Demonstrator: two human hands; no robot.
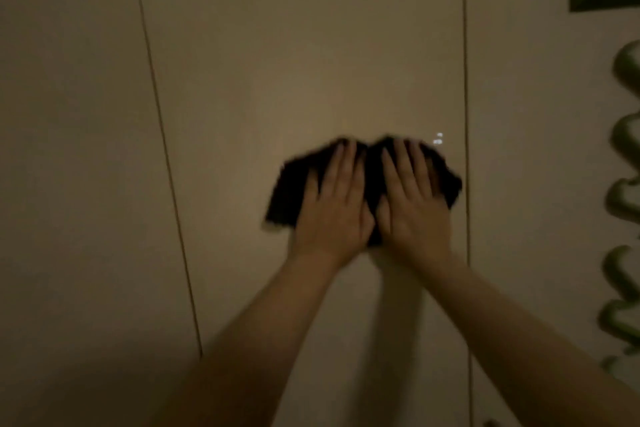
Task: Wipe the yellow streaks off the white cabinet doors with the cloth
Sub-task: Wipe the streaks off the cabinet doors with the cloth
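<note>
Left hand (332, 204) and right hand (412, 201), fingers spread flat, press dark cloth (294, 191) onto glossy cabinet door (294, 62); cloth looks soft, light, likely to bunch unless pinned by palms.

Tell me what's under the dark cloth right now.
The dark cloth lies flat against the middle cabinet door, pressed by the left hand and right hand. Any streak beneath is covered.

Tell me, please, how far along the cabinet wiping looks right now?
Done: cannot tell; no streaks show in this dim, blurred view. In hand: left hand and right hand press the dark cloth flat on the middle door. Left: the neighbouring doors show no wiping.
</note>
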